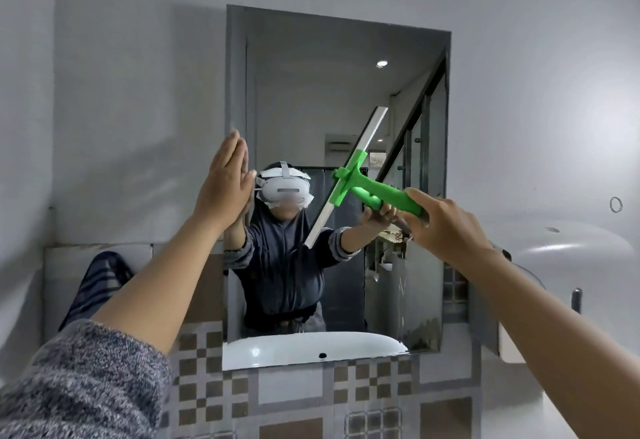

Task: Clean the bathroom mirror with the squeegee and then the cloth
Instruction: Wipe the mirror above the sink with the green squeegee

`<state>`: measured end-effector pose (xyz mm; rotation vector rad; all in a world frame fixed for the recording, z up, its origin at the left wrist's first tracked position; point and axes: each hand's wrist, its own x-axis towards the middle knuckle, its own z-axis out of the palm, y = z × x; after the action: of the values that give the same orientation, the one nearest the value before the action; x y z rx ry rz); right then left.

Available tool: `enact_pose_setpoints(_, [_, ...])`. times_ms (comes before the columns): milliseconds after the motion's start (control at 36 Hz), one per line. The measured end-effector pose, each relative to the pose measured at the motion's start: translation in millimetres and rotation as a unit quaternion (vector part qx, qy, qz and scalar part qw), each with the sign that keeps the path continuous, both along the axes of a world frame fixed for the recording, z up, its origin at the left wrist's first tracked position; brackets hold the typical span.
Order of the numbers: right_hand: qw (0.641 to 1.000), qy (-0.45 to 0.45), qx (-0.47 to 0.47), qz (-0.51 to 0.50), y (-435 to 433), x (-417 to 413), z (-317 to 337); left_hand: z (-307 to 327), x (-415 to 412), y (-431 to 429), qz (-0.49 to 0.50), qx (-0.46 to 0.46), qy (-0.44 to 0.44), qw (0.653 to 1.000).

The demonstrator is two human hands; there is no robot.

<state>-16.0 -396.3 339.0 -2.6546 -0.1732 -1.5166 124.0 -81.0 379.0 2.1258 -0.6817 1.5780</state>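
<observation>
I am on the squeegee part; the cloth wipe comes later, and I see no cloth. My right hand wraps the green squeegee, its blade slanted against the mirror. My left hand is spread flat on the mirror's left edge. Grey walls, checkered tiles and a white sink are around.

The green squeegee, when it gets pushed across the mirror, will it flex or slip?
The green squeegee probably stays stiff: its blade rail looks straight. The thick moulded handle in the right hand should resist slipping. It is likely light, held one-handed.
</observation>
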Motion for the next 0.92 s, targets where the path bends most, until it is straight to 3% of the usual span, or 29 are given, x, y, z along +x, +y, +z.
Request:
enact_pose_setpoints(444, [0.968, 0.018, 0.247, 0.033, -4.7, 13.2, -76.7, 1.6, 0.2, 11.6, -0.004, 0.038, 0.004, 0.999])
enact_pose_setpoints(639, [0.923, 0.000, 0.371, 0.102, 31.7, 19.8, -109.0, 1.1, -0.1, 11.2, -0.031, 0.036, 0.017, 0.999])
enact_pose_setpoints(917, [0.863, -0.041, 0.488, 0.123, 88.1, 26.4, -136.8, -2.7, -1.4, 14.2, -0.043, 0.048, 0.030, 0.997])
